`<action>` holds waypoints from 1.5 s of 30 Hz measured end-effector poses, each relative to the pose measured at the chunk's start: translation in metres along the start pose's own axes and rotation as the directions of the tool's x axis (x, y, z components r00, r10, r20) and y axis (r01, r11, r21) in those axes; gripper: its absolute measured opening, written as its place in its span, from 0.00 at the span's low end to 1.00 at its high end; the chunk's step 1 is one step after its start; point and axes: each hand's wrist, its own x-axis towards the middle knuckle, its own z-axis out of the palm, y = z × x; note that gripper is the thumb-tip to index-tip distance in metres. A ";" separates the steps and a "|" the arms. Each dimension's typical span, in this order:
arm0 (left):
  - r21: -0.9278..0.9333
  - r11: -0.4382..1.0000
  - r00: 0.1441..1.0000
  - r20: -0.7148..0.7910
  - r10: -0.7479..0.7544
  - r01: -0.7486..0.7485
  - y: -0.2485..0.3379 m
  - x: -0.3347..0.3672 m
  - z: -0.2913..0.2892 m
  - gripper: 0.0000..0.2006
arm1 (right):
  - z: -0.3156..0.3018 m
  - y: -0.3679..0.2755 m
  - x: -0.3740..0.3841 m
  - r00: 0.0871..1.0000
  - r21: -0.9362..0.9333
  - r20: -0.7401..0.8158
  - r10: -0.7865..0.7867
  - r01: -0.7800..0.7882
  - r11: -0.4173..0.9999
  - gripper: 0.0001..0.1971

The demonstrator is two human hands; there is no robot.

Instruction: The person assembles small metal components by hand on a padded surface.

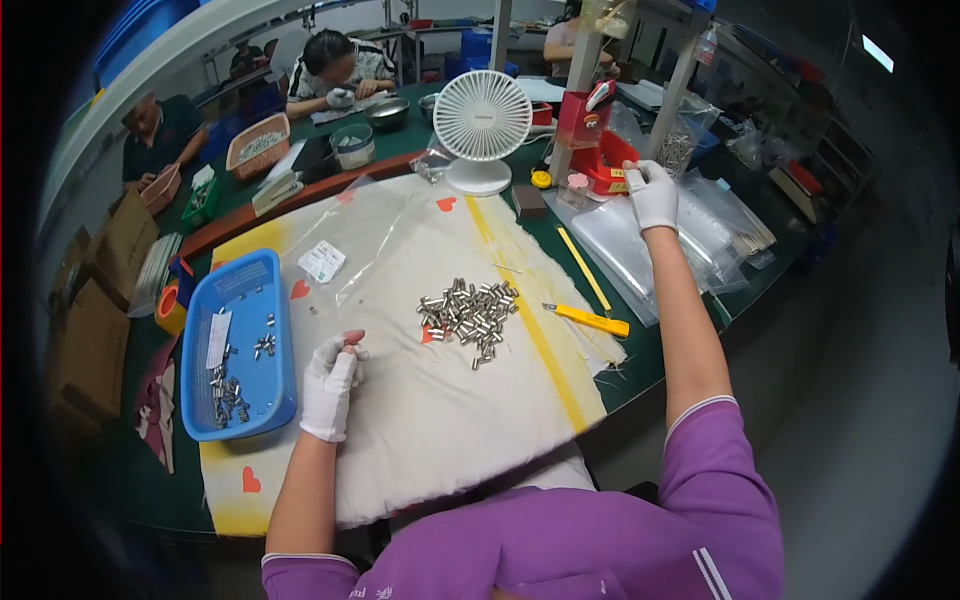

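Note:
My left hand [330,388], in a white glove with bare fingertips, rests above the cloth-covered work mat [400,430]. Its fingers are curled and pressed together; anything between them is too small to make out. To its right lies a loose pile of small silvery metal cylinders [468,315]. Beside it on the left is a blue plastic basket [287,350] with some small metal parts inside. My right hand [655,197], also in a white glove, reaches out to the right edge of a red bin [603,178]. Its fingers are bent together at the rim, and what they hold is hidden.
A white fan [482,118] stands behind the mat. A yellow utility knife [588,319] and a yellow pencil-like stick [583,268] lie at right, near clear plastic bags [620,245]. A clear bag with a white label [321,261] lies on the mat. Other people work across the table.

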 end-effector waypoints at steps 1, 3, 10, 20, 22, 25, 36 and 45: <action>0.007 1.000 1.000 0.010 0.013 -0.014 0.003 -0.001 0.001 0.14 | 0.001 -0.022 -0.015 0.985 0.026 0.159 -0.073 0.070 0.997 0.11; 0.013 1.000 1.000 0.004 -0.003 0.003 0.004 -0.006 -0.001 0.14 | 0.004 -0.080 -0.046 0.853 0.026 0.495 -0.167 0.178 0.984 0.10; 0.026 0.999 1.000 0.002 -0.021 0.021 0.009 -0.003 0.003 0.14 | 0.045 -0.114 -0.108 0.545 -0.400 0.827 0.139 0.394 0.828 0.12; 0.061 0.995 0.997 -0.029 -0.072 0.074 0.008 -0.006 0.000 0.13 | 0.067 -0.070 -0.131 0.717 -0.274 0.688 0.114 0.111 0.955 0.13; 0.074 0.994 0.997 -0.038 -0.073 0.076 0.011 -0.005 0.002 0.12 | 0.065 -0.066 -0.126 0.709 -0.286 0.697 0.104 0.143 0.947 0.13; 0.132 0.990 0.997 -0.064 -0.040 0.049 0.010 -0.002 0.002 0.11 | 0.063 -0.072 -0.120 0.659 -0.325 0.740 0.135 0.175 0.929 0.12; 0.726 0.587 0.922 0.375 0.099 -0.358 0.032 0.022 0.064 0.06 | 0.060 -0.074 -0.132 0.871 0.096 0.425 -0.247 0.228 0.969 0.11; 0.851 0.211 0.855 0.508 -0.104 -0.480 0.050 0.048 0.094 0.04 | 0.062 -0.086 -0.139 0.831 0.201 0.361 -0.424 0.375 0.905 0.07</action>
